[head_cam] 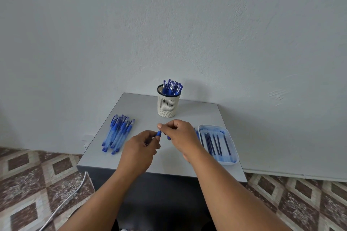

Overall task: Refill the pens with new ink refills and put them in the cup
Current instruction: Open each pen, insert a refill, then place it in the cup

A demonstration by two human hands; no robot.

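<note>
So we've got both hands over the table (197, 116): left hand (139, 148) and right hand (178, 135) each pinching a blue pen (159, 133) between them, with the cup (168, 105) of pens just behind.

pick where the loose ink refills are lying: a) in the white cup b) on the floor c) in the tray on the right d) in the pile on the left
c, the thin dark refills lie in the clear tray at the table's right edge; the cup and the left pile hold whole pens.
</note>
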